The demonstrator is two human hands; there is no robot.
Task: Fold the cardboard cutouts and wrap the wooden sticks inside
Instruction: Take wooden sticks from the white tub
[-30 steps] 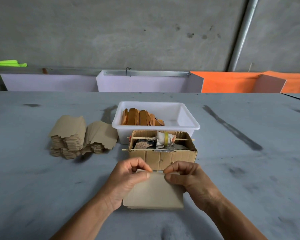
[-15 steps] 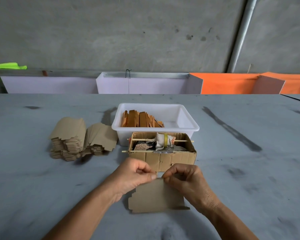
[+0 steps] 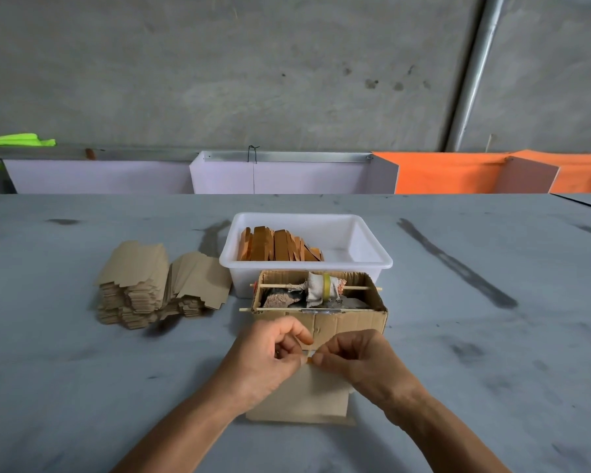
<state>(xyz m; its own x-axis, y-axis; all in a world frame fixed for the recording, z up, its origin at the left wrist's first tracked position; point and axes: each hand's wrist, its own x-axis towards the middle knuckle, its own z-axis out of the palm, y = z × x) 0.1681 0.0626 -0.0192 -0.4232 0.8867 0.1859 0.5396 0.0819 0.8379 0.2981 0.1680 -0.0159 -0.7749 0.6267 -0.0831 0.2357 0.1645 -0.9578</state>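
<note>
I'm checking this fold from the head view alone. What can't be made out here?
- Top edge of the cardboard cutout: hidden by the left hand and right hand.
- Small orange bit pinched between fingertips: too small to identify.
- Wooden sticks: lower parts hidden by the white tub wall.
- Cardboard box contents: jumbled, unclear.

A folded brown cardboard cutout (image 3: 304, 397) lies flat; wooden sticks (image 3: 277, 249) stand upright, leaning together.

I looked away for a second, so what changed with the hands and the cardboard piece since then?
Both hands, left and right, drew together at the cardboard piece's far edge, now pinching something small and orange there. The stack of cutouts, white tub and cardboard box stayed put.
</note>
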